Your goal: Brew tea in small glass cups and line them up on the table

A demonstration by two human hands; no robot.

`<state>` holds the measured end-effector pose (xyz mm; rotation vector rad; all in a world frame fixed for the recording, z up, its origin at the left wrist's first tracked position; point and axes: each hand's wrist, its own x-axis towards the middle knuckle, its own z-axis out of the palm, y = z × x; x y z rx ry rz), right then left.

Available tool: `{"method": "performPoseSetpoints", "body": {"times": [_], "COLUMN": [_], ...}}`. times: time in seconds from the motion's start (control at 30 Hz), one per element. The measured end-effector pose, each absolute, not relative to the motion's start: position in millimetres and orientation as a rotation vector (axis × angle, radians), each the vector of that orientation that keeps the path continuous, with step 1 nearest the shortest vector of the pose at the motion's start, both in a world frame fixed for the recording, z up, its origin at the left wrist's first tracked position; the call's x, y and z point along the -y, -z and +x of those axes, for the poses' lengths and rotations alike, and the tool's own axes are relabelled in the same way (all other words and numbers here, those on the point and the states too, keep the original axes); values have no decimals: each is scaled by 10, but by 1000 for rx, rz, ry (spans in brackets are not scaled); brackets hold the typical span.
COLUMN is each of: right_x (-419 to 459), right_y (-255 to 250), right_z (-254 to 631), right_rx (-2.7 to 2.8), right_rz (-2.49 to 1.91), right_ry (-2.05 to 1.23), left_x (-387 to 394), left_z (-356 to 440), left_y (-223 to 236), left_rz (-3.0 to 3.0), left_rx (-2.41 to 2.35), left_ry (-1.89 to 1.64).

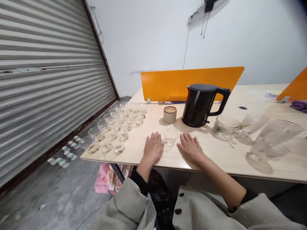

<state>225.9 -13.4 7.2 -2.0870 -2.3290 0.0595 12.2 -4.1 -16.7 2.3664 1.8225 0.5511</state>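
Note:
My left hand [153, 147] lies flat, palm down, on the light wooden table [216, 156], fingers stretched out. My right hand [190, 147] lies flat the same way a little to the right. Between them stands a small empty clear glass cup [170, 137], close to both hands; neither hand grips it. Behind the cup are a beige canister with a wooden lid [170, 114] and a black electric kettle [201, 104] with its handle to the right.
Several small glass cups [115, 129] stand in rows at the table's left end. A ribbed glass bowl [227, 126] and ribbed glass pitchers [273, 140] are at the right. An orange divider [192, 82] runs along the back. A roller shutter [48, 80] is at left.

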Motion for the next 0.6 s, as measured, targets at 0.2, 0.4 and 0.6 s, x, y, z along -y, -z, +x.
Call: {"method": "performPoseSetpoints", "body": {"times": [0.2,0.4,0.6], "right_x": [142,159,168], "right_y": [-78,-92,-117], "right_z": [2252,2247,2242], "right_rx": [2336,2340,2345], "right_rz": [-2087,-2085,-2105], "right_ry": [-33,-35,-41], "left_x": [56,69,101], "left_z": [113,118,124], "left_y": [122,94,35], "left_rz": [2367,2383,2403], "left_rx": [-1803,-1829,-1863], "left_ry": [-535,-469,-363]}}
